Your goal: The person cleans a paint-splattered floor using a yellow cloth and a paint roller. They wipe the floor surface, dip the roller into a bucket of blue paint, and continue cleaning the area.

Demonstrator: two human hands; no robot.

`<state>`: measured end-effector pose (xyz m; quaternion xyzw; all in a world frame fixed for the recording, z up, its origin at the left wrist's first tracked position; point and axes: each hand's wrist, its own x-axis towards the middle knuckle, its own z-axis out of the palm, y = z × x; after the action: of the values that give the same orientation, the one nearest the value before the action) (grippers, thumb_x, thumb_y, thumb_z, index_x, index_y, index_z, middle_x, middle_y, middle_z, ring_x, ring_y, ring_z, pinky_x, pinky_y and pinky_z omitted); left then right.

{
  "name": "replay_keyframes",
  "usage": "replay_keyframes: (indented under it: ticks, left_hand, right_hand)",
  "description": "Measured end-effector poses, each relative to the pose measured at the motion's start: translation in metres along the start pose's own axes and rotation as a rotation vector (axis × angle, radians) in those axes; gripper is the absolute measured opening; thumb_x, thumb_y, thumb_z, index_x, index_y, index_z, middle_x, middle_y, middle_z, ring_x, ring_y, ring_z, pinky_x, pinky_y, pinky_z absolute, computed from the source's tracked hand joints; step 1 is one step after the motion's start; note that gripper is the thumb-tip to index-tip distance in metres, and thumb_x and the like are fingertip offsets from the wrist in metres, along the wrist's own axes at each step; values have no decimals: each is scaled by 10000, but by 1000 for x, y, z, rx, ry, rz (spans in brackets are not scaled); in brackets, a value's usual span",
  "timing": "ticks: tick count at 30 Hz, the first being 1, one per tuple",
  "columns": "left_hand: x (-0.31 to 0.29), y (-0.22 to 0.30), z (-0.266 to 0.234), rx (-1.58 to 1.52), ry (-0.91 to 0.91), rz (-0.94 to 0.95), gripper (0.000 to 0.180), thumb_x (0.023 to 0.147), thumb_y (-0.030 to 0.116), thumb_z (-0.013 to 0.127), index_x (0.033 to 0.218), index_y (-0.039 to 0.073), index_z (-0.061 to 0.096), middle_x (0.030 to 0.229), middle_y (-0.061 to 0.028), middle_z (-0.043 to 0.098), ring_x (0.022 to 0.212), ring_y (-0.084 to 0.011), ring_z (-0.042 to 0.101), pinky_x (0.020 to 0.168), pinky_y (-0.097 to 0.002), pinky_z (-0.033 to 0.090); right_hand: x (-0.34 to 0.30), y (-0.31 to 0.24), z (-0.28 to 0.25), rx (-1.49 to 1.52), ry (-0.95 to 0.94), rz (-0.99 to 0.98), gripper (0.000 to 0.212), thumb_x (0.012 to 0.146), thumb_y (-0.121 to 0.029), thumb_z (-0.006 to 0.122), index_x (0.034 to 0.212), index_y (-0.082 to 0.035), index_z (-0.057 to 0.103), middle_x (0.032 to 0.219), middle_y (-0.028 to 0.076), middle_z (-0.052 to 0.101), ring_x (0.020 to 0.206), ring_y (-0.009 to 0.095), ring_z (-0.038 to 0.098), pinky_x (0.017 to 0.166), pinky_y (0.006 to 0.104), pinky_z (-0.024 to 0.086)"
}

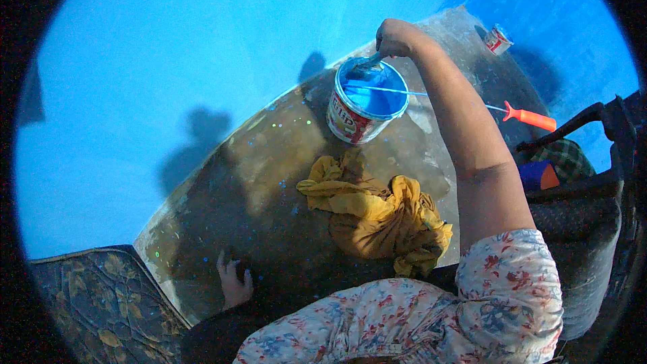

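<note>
from my seat i see the right hand (pixel 397 38), fingers wrapped round a paintbrush (pixel 370 63) at the far rim of the paint bucket (pixel 352 125), far centre. near left, the left hand (pixel 234 288) has its fingers spread. a yellow cloth (pixel 367 205) lies nearer than the bucket.

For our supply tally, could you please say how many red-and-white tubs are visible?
2: the large tub near the right hand, and the small tub at upper right; others may be hidden.

You're in a white top (pixel 350 313), red-and-blue floral print; right sleeve (pixel 512 273) short, loose, same pattern.
</note>
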<state>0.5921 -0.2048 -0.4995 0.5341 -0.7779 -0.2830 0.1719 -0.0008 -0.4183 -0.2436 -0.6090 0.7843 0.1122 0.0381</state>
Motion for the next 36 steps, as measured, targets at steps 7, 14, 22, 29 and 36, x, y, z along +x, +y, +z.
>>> replay_keyframes:
  ticks: [7, 14, 22, 29, 36]
  left_hand:
    - [1, -3, 0, -6, 6, -14, 363, 789, 42, 664, 1125, -28, 548, 1461, -316, 293, 1314, -482, 369, 1047, -487, 378]
    - [2, -7, 4, -12, -9, -4, 374, 795, 48, 660, 1138, -32, 535, 1454, -319, 302, 1310, -488, 369, 1044, -494, 376]
    - [8, -4, 12, -6, 0, 27, 369, 797, 51, 658, 1137, -24, 535, 1455, -313, 301, 1289, -479, 393, 1031, -481, 390]
    - [0, -24, 16, 103, 28, 101, 348, 795, 52, 660, 1116, -21, 548, 1448, -305, 304, 1244, -462, 435, 995, -467, 423]
    - [0, -10, 6, 0, 5, -13, 343, 789, 49, 659, 1107, -16, 550, 1439, -307, 312, 1227, -459, 448, 966, -461, 440]
  right_hand:
    - [3, 16, 42, -87, 87, 217, 233, 723, -149, 704, 917, -22, 731, 1012, 214, 694, 939, 371, 682, 788, 450, 553]
    - [-23, 13, 67, -127, 559, 228, 233, 774, -151, 624, 933, -13, 724, 1004, 213, 696, 910, 385, 681, 808, 457, 545]
    - [26, 12, 182, 107, -369, -310, 284, 803, -248, 622, 981, -56, 732, 1002, 217, 698, 877, 329, 672, 806, 427, 516]
    - [45, -8, 205, 325, -420, -107, 376, 813, -320, 658, 1055, -39, 719, 1066, 188, 697, 929, 271, 662, 811, 425, 510]
    - [55, -18, 213, 152, -441, -142, 399, 811, -335, 669, 1067, -32, 714, 1077, 182, 694, 945, 263, 658, 815, 423, 510]
